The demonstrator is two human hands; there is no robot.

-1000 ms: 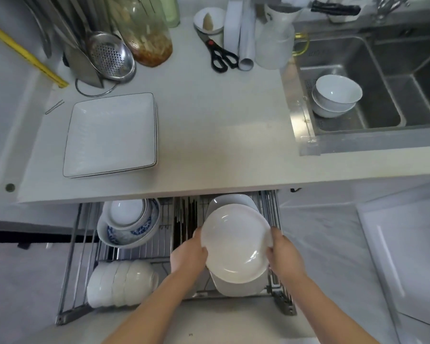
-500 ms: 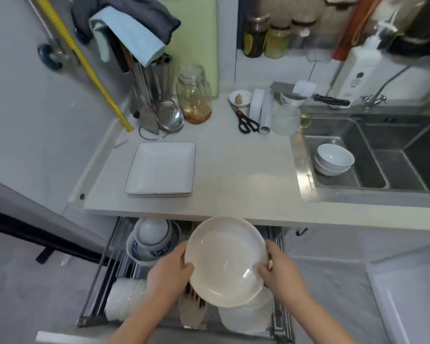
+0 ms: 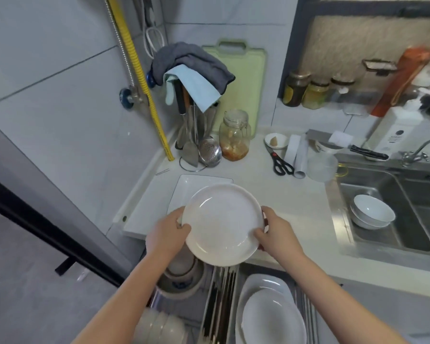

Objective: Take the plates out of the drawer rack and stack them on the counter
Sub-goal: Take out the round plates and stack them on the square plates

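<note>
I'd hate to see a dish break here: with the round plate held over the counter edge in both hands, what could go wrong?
1. The round plate is pinched only at its rim by the left hand and right hand; a slip may drop it onto the plates left in the drawer rack.
2. Set on the square plate, round on square may sit unevenly or clink.

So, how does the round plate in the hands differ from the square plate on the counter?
The round plate is circular, with a plain white rim; the square plate has straight sides and a thin dark line along its edge. The round plate is held up by the left hand and right hand, slightly tilted, while the square plate lies flat on the counter, partly hidden behind the round plate. Both are white and empty.
</note>
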